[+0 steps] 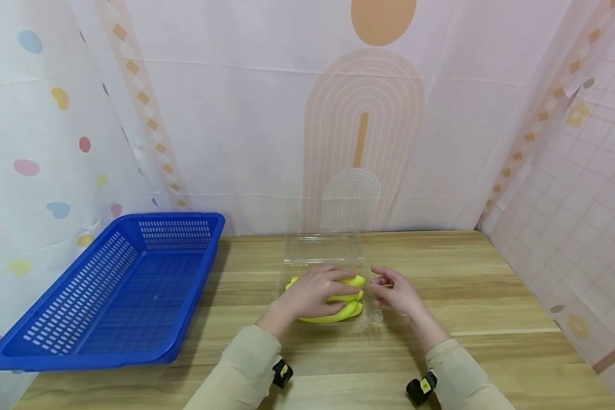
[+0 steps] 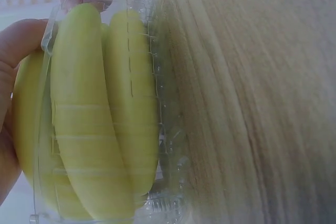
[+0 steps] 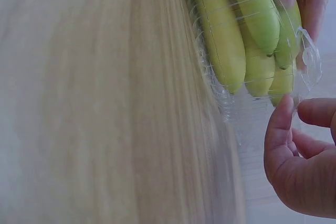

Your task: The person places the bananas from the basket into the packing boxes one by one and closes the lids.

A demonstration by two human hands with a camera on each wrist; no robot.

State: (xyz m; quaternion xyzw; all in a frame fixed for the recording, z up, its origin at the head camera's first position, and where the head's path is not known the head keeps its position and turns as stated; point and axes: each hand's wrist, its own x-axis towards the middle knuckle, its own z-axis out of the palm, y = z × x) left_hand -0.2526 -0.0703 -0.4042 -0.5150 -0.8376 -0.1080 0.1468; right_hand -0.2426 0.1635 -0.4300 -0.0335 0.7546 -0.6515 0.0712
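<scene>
Yellow bananas (image 1: 347,311) lie heaped in a clear plastic clamshell box (image 1: 322,249), whose lid is folded back toward the wall. My left hand (image 1: 312,293) rests over the bananas from above, fingers spread across them. In the left wrist view, bananas (image 2: 84,108) show through the box's ribbed side, and the thumb (image 2: 23,40) lies at the rim. At the box's right side, my right hand (image 1: 394,291) pinches the edge between thumb and finger. A rounded tab (image 3: 311,59) juts from the rim close by. Part of the fruit is hidden under the left hand.
A large blue plastic basket (image 1: 184,319) with slotted walls stands on the left of the wooden table (image 1: 471,330). Patterned cloth (image 1: 246,142) hangs behind the table and along both sides. Both wrists carry small black cameras.
</scene>
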